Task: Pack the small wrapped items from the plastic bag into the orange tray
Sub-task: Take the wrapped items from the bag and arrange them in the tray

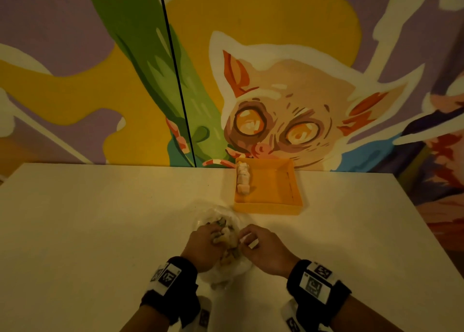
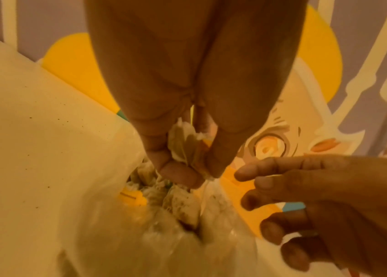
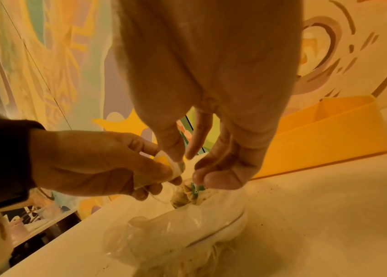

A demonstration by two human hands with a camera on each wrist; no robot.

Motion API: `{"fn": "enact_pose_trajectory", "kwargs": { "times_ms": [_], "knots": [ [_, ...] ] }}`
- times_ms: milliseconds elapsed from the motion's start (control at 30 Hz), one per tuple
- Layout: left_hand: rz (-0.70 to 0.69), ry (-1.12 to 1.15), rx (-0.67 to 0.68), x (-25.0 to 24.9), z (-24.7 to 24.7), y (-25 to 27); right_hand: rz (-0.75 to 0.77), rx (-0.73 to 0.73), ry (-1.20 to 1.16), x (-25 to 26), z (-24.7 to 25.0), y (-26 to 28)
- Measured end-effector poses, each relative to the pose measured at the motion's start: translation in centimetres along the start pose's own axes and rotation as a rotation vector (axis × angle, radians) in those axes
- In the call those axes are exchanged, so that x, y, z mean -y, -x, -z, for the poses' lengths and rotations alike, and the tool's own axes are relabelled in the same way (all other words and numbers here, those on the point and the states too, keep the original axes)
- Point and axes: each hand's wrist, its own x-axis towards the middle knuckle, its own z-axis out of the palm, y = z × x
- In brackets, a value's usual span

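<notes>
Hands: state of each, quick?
Left hand: fingers pinch a wrapped item above the plastic bag.
Right hand: fingers pinch a green tag.

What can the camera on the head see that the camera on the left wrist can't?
Only the head view shows the row of wrapped items along the left side of the orange tray, and both wristbands.

Only the left wrist view shows close up the left hand pinching a wrapped item.

Both show the plastic bag, the right hand, the white table and the painted wall.

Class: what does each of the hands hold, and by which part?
Left hand pinches a wrapped item by its body; right hand pinches another item's green tag.
</notes>
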Motion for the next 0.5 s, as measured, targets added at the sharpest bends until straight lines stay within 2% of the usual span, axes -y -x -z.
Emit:
{"fn": "enact_pose_trajectory", "kwargs": {
  "times_ms": [100,267,367,500],
  "knots": [
    [-0.028,0.195,0.019,0.0,0.8,0.6,0.043,-0.034,-0.185,1.1,-0.8,-0.1],
    [-0.125,0.270,0.077,-0.4,2.0,1.1,0.210,-0.061,-0.260,1.2,-1.5,-0.6],
    [-0.139,0.328,0.063,-0.4,2.4,1.5,0.208,-0.112,-0.276,1.5,-1.2,-0.5],
    [-0.085,0.480,0.010,-0.5,2.6,1.6,0.170,-0.185,-0.337,1.5,-0.7,-0.3]
  ]
}}
